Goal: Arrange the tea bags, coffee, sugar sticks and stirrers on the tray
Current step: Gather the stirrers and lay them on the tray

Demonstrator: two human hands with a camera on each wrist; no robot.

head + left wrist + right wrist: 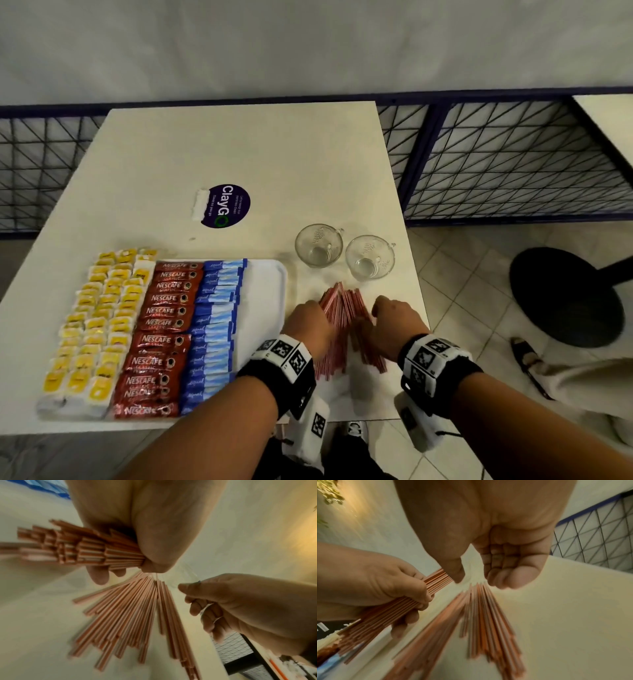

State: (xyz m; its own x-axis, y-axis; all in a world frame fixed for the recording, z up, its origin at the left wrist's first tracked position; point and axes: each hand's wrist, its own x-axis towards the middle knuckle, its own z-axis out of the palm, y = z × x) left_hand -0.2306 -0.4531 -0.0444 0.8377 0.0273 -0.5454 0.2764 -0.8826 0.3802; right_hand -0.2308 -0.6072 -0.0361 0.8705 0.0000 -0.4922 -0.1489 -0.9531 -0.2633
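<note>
On the white tray (265, 291) lie columns of yellow tea bags (99, 318), red coffee sachets (164, 325) and blue sugar sticks (215, 325); its right strip is bare. Red stirrers (347, 308) lie fanned on the table just right of the tray. My left hand (310, 320) grips a thick bundle of stirrers (77, 547), seen also in the right wrist view (373, 618). My right hand (390, 325) hovers over the loose stirrers (484, 615). Its fingers (501, 574) are loosely curled, the thumb stands apart, and it holds nothing.
Two empty glass cups (318, 245) (370, 257) stand behind the stirrers. A round purple sticker (224, 205) is on the table's middle. The table's right edge (416, 308) runs close to my right hand. A black stool (565, 294) stands on the floor beyond it.
</note>
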